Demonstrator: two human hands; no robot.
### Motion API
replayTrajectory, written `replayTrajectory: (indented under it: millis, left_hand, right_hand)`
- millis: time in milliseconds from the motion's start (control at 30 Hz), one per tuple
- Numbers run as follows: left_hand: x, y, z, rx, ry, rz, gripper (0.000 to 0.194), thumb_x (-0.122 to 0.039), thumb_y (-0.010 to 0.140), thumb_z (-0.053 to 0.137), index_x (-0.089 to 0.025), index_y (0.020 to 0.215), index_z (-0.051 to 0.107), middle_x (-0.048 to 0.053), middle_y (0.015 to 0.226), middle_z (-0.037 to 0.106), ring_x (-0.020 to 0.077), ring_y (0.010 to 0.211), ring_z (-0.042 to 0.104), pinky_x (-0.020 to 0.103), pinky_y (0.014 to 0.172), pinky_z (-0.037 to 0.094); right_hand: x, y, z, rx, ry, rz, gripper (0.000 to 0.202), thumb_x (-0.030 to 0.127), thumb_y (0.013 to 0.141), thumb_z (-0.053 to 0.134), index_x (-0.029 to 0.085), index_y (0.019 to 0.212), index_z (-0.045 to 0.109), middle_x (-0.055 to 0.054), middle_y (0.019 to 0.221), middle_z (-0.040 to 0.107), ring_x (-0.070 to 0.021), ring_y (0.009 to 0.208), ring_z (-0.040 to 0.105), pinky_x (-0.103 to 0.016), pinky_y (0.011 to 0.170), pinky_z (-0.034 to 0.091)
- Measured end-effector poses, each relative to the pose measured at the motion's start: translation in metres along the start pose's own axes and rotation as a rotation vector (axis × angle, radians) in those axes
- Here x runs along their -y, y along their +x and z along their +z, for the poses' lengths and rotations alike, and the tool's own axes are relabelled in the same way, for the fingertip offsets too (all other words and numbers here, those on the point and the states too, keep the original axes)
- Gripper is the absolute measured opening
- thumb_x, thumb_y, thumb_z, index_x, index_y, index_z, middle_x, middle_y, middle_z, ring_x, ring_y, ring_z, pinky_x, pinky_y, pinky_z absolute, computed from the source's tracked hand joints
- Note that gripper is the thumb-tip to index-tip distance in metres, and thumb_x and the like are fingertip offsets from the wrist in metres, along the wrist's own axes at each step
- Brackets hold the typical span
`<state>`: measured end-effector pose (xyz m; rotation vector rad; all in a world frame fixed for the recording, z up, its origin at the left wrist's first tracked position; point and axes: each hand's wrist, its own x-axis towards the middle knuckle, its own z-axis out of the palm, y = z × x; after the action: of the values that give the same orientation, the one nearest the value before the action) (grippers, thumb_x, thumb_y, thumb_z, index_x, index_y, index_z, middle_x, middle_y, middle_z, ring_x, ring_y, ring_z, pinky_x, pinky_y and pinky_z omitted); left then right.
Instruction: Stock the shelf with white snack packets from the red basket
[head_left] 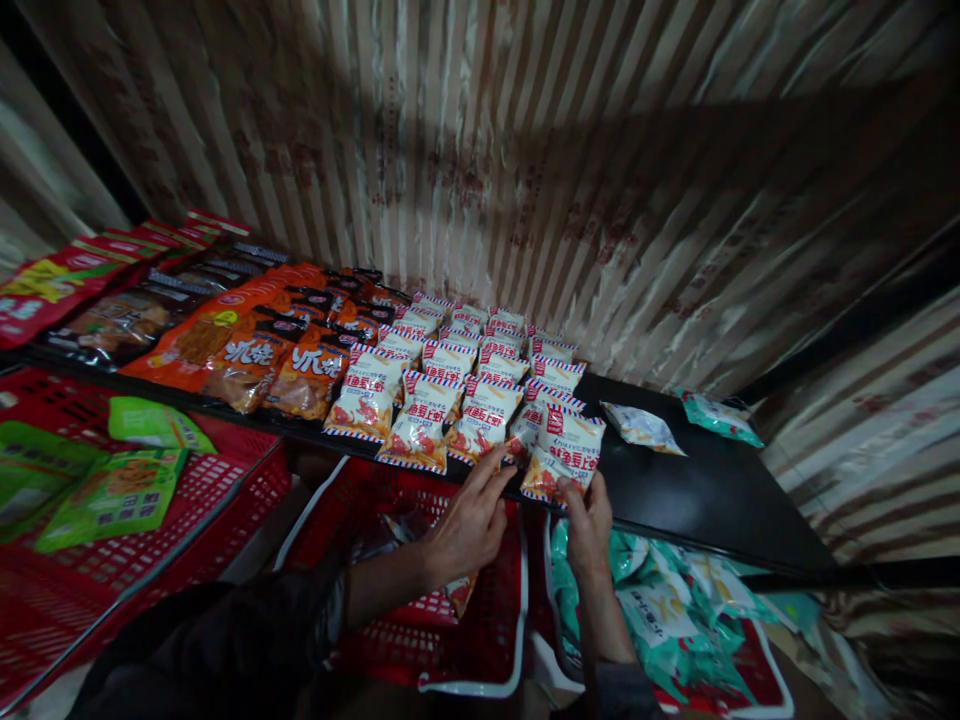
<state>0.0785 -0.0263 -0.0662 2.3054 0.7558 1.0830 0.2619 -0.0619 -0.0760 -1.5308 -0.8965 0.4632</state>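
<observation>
My right hand (589, 525) grips the lower edge of a white snack bag (566, 450) with red lettering and a striped top, thumb in front. That bag stands at the front of the shelf, partly hiding another like it. My left hand (472, 515) is open, its fingers stretched towards the bottom of the neighbouring bags; I cannot tell whether they touch. Rows of the same white bags (425, 415) stand on the black shelf (686, 495) to the left of and behind the held one.
Orange snack bags (251, 360) and red packets (71, 285) fill the shelf's left. A white bag (643, 428) and a teal bag (721, 418) lie at right. Below are red baskets (506, 630), green packets (120, 495) and teal bags (667, 610). Corrugated sheeting (480, 150) stands behind.
</observation>
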Motion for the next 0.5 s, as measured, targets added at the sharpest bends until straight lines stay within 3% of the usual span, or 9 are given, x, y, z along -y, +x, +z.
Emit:
replayTrajectory:
  millis: [133,267,367,500]
  left_hand:
    - [-0.006,0.015,0.007,0.05,-0.048,-0.089,0.057,-0.003,0.086,0.036,-0.014,0.142,0.037,0.017,0.154,0.035,0.0217,0.146,0.027,0.047,0.117,0.036]
    - [-0.002,0.038,0.018,0.036,-0.043,-0.186,0.064,-0.003,0.081,0.039,-0.011,0.145,0.033,0.019,0.154,0.035,0.0267,0.146,0.026,0.051,0.118,0.033]
    - [0.0,0.051,0.023,0.046,-0.037,-0.281,0.066,-0.006,0.081,0.042,-0.008,0.145,0.032,0.022,0.153,0.035,0.0289,0.145,0.03,0.051,0.117,0.034]
    - [-0.005,0.056,0.026,0.09,-0.017,-0.295,0.066,-0.011,0.081,0.046,-0.005,0.145,0.03,0.023,0.151,0.037,0.0303,0.144,0.032,0.051,0.117,0.033]
  right_hand:
    - [0.003,0.007,0.003,-0.044,0.031,-0.027,0.04,0.05,0.073,0.065,0.019,0.097,0.056,-0.002,0.087,0.067,-0.0209,0.079,0.06,-0.034,0.074,0.048]
    - [0.005,0.013,0.007,-0.067,-0.004,-0.039,0.044,0.049,0.071,0.066,0.019,0.102,0.056,-0.003,0.089,0.067,-0.0205,0.078,0.061,-0.033,0.074,0.048]
    - [0.004,0.019,0.007,-0.034,-0.015,-0.041,0.048,0.048,0.07,0.066,0.019,0.106,0.057,-0.004,0.093,0.068,-0.0221,0.082,0.062,-0.035,0.075,0.048]
    - [0.001,0.028,0.003,0.046,0.049,-0.01,0.044,0.048,0.072,0.066,0.019,0.104,0.057,-0.005,0.094,0.069,-0.0234,0.085,0.062,-0.036,0.077,0.049]
